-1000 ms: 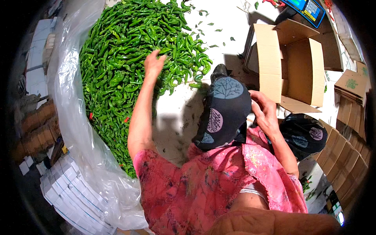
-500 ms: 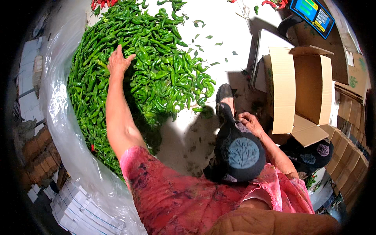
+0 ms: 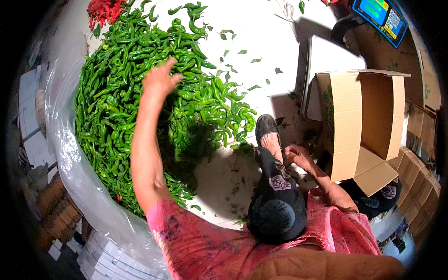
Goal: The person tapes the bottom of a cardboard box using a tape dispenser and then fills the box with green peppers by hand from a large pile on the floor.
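- Green peppers (image 3: 116, 93): wide heap, left of centre, piled thick on left, thinning to loose single ones on right.
- Left hand (image 3: 158, 81) over upper middle of heap, thumb and fingers apart; contact with peppers, cannot tell.
- Right hand (image 3: 301, 156) low beside shoe (image 3: 267, 129), well apart from heap; fingers bent, cannot tell whether clamped on anything.
- White floor (image 3: 261, 23) under heap: sunlit and bright at top, shaded and dark-speckled near dark trousers (image 3: 275, 217).
- Leaves (image 3: 256, 60) scattered on bright part, right of heap.
- Red peppers (image 3: 105, 11) in small pile at heap's far left end; a red one low in heap too.
- Clear plastic (image 3: 70, 149) crumpled along heap's left edge, shiny.
- Carton (image 3: 347, 126) on right, open, flaps out, just beside pale scale plate (image 3: 333, 53); blue-framed display (image 3: 380, 18) above.
- Brown cartons (image 3: 415, 186) stacked at right rim.
- White boxes (image 3: 109, 261) lower left, beyond plastic; brown stack (image 3: 63, 205) above, dim.
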{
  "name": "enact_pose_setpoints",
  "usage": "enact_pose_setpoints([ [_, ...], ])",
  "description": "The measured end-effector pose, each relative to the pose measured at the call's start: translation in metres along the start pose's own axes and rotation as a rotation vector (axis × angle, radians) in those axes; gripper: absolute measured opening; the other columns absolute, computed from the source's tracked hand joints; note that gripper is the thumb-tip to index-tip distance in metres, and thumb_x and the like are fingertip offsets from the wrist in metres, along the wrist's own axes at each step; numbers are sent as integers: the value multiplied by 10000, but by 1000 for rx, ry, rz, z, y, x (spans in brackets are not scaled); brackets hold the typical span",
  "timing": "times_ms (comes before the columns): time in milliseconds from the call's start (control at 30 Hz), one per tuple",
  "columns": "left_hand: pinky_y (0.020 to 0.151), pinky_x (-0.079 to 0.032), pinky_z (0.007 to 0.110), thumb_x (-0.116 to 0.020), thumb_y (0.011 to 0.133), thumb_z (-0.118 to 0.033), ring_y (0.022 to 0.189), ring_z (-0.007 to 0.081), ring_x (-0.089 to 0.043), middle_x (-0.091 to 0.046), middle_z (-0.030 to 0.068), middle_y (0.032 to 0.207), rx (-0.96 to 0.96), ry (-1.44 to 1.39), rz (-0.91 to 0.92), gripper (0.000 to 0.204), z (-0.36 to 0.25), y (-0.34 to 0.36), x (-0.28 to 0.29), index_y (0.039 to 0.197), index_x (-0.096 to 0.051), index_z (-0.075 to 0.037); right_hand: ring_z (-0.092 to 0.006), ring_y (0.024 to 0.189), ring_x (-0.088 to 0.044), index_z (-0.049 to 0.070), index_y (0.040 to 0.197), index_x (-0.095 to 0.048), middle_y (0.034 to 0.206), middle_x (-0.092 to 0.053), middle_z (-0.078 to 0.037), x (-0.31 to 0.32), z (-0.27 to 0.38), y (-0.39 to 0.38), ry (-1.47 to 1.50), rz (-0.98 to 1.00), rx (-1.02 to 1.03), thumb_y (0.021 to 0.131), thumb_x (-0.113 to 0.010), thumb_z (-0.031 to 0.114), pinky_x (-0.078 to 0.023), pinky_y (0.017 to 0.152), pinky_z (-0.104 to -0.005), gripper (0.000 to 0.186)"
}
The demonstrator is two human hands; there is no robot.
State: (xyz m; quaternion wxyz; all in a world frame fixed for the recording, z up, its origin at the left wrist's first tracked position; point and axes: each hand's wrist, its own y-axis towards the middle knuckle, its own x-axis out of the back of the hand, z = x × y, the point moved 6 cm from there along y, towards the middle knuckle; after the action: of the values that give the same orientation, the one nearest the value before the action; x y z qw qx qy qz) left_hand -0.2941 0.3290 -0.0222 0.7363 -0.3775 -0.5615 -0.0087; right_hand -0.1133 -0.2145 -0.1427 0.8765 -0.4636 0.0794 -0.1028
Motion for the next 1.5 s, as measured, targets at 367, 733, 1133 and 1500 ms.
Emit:
enact_pose_setpoints([
  [367, 1004, -453, 548, -643, 736, -765, 1204, 345, -600, -621, 143, 1328, 143, 11, 18, 908, 37, 139, -51, 1510, -367, -378, -161, 812, -631, 2, 1137, -634, 939, -673, -73, 35, -30, 20, -13, -123, -72, 931, -654, 231, -518, 722, -332, 308],
  [733, 843, -546, 529, -675, 778, -424, 1005, 379, -648, -627, 209, 1122, -239, -100, 75, 736, -83, -15, -110, 1472, -437, -353, -156, 891, -647, 20, 1236, -599, 1092, -666, -75, 10, -26, 27, 15, -9, -69, 944, -619, 153, -513, 711, -306, 321],
  [1133, 1085, -407, 438, -798, 804, -240, 1268, 325, -542, -615, 172, 1316, -419, -877, 79, 412, -75, -112, -81, 1167, -691, -76, -109, 805, -587, 32, 1118, -643, 915, -657, -7, 7, 14, 45, 141, -79, 11, 975, -606, 130, -478, 702, -284, 177],
  [1500, 1024, -401, 590, -809, 744, -427, 1289, 449, -436, -529, 227, 1357, -64, -508, -454, 760, -115, -101, -169, 1414, -520, -213, -101, 766, -566, 26, 1069, -642, 867, -634, 2, -7, 24, 69, 159, 66, 29, 969, -596, 108, -478, 693, -284, 137],
])
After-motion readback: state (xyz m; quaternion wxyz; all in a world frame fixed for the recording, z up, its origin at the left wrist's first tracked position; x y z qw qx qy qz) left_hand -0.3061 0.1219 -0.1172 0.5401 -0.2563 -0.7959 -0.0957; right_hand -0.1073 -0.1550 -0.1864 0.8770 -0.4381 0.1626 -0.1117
